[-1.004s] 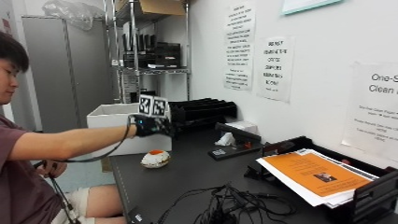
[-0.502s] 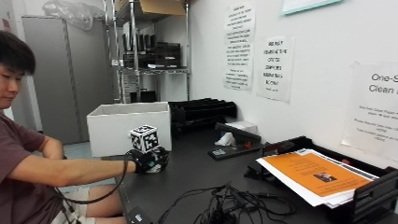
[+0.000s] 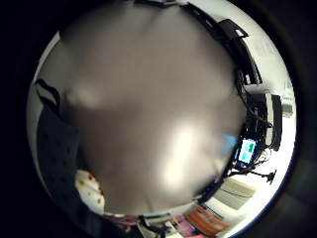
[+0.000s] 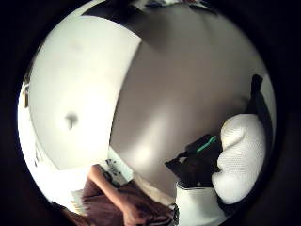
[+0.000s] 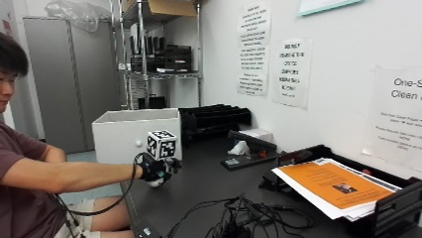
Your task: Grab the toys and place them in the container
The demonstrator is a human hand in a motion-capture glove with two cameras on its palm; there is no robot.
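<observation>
My gloved right hand (image 5: 158, 168) is low over the dark table (image 5: 211, 186), near its front edge. Its fingers curl round a small white toy with orange-red spots (image 5: 155, 183), of which only the underside shows below the glove. In the little finger side palm view the spotted toy (image 3: 89, 191) sits at the palm's edge. The thumb side palm view shows a white textured lump (image 4: 241, 157) close to the palm. The white box container (image 5: 135, 133) stands just behind the hand, and its wall with a knob (image 4: 75, 99) fills much of the thumb side view.
Black stacked trays (image 5: 214, 118) stand behind the container against the wall. A black stapler-like device (image 5: 247, 151) and a paper tray holding orange sheets (image 5: 333, 188) lie to the right. A tangle of black cables (image 5: 237, 218) lies on the table's front.
The hand came down from beside the container's top to the toy on the table and closed over it. It has stayed there for the last half second.
</observation>
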